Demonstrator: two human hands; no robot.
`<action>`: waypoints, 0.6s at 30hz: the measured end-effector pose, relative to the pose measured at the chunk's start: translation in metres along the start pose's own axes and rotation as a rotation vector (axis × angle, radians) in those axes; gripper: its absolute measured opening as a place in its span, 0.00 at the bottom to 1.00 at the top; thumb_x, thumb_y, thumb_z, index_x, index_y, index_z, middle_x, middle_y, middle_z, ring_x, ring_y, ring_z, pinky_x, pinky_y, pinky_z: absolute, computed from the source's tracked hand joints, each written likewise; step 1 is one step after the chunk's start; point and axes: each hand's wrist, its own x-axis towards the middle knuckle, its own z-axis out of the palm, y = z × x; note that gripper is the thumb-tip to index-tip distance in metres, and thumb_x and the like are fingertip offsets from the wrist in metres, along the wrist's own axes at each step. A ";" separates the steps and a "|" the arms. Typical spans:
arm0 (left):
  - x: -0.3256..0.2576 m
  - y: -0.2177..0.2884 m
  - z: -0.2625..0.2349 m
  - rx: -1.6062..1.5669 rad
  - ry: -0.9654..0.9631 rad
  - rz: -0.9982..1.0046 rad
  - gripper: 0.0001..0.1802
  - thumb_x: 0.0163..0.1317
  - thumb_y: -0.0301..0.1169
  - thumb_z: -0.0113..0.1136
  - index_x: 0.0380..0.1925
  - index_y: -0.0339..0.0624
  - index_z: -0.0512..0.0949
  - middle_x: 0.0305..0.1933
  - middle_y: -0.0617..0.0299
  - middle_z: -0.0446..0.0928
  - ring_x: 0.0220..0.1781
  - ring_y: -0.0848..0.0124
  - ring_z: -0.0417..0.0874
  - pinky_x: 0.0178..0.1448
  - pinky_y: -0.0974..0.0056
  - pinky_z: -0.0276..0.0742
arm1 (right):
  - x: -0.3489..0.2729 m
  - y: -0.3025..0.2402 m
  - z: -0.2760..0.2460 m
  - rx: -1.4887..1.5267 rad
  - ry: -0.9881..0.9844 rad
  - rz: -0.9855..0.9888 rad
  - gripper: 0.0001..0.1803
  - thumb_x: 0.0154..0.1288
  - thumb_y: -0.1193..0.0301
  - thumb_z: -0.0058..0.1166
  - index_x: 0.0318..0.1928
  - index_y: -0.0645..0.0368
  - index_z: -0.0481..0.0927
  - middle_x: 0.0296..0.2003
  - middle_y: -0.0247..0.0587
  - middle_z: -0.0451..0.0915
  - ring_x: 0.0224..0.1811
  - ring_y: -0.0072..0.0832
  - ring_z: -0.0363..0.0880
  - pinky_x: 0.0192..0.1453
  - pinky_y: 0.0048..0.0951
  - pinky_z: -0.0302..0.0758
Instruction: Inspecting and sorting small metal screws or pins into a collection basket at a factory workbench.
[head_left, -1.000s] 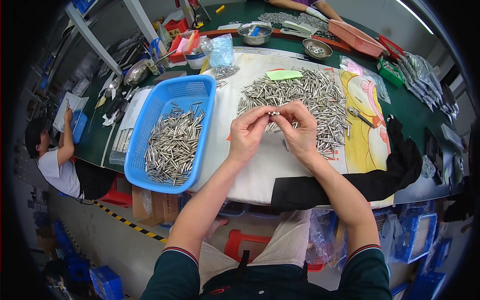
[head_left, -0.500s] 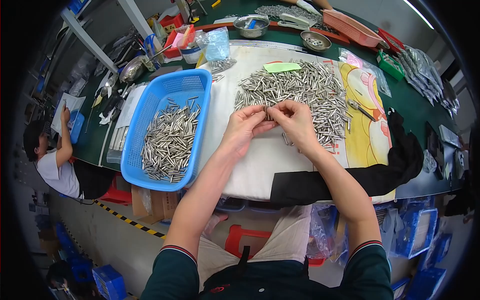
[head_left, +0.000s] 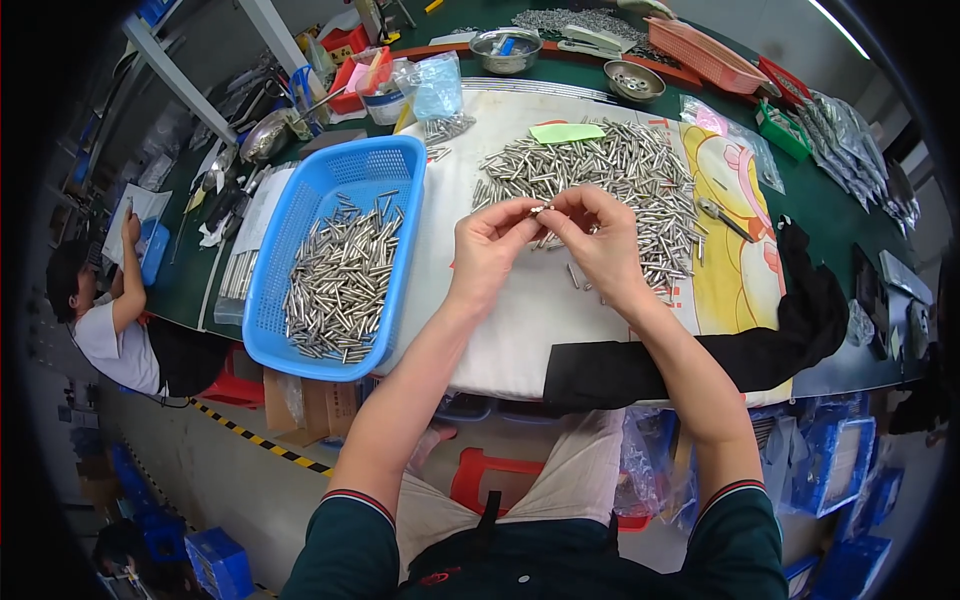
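My left hand (head_left: 492, 250) and my right hand (head_left: 603, 240) meet at the near edge of a wide pile of short metal pins (head_left: 640, 170). Their thumbs and fingertips are pinched together around a small metal pin (head_left: 541, 210), which the fingers mostly cover. A green paper slip (head_left: 567, 132) lies on the far side of the pile. To the left stands a blue plastic basket (head_left: 262, 290), holding many similar pins (head_left: 345, 285). A few loose pins (head_left: 575, 277) lie on the white cloth under my right hand.
A black cloth sleeve (head_left: 610, 374) lies along the table's front edge. Right of the pile is a ratchet-like tool (head_left: 725, 218). Metal bowls (head_left: 634, 82), a pink basket (head_left: 705, 55) and a green tray (head_left: 783, 130) stand at the back. A person (head_left: 110, 320) sits at the left.
My fingertips have shifted slightly up, with the left fingers more curled and the small pin turned between them. The co-worker's hand at the far top has moved.
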 end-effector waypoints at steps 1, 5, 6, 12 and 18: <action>-0.001 0.001 0.001 0.051 0.005 0.070 0.10 0.57 0.19 0.55 0.40 0.32 0.78 0.37 0.58 0.79 0.38 0.73 0.81 0.45 0.70 0.79 | 0.000 -0.001 0.001 0.002 0.000 -0.004 0.06 0.51 0.76 0.61 0.29 0.63 0.78 0.23 0.34 0.76 0.21 0.19 0.71 0.25 0.20 0.68; -0.002 0.001 0.001 0.127 0.017 0.163 0.09 0.57 0.18 0.55 0.38 0.33 0.79 0.37 0.60 0.80 0.38 0.75 0.80 0.46 0.70 0.78 | -0.002 -0.009 0.005 -0.058 0.089 -0.154 0.07 0.49 0.78 0.61 0.30 0.62 0.77 0.24 0.37 0.76 0.23 0.24 0.74 0.25 0.23 0.69; -0.002 0.000 0.001 0.127 0.015 0.164 0.09 0.57 0.18 0.55 0.38 0.33 0.79 0.37 0.60 0.80 0.38 0.75 0.80 0.46 0.70 0.78 | -0.002 -0.011 0.005 -0.105 0.104 -0.221 0.07 0.48 0.79 0.61 0.29 0.62 0.77 0.24 0.38 0.76 0.23 0.25 0.75 0.25 0.23 0.70; -0.001 0.001 0.001 0.017 -0.029 0.082 0.10 0.58 0.19 0.53 0.41 0.32 0.77 0.37 0.57 0.79 0.39 0.72 0.81 0.45 0.70 0.80 | -0.001 -0.010 0.002 -0.242 0.089 -0.303 0.06 0.47 0.80 0.60 0.29 0.62 0.77 0.23 0.38 0.75 0.25 0.29 0.75 0.28 0.26 0.72; 0.001 0.001 -0.003 -0.010 -0.019 -0.126 0.10 0.59 0.20 0.54 0.41 0.32 0.76 0.37 0.55 0.79 0.36 0.71 0.82 0.43 0.70 0.81 | 0.002 -0.004 0.000 -0.128 -0.005 -0.036 0.04 0.49 0.76 0.59 0.27 0.62 0.78 0.22 0.40 0.75 0.25 0.30 0.75 0.29 0.27 0.72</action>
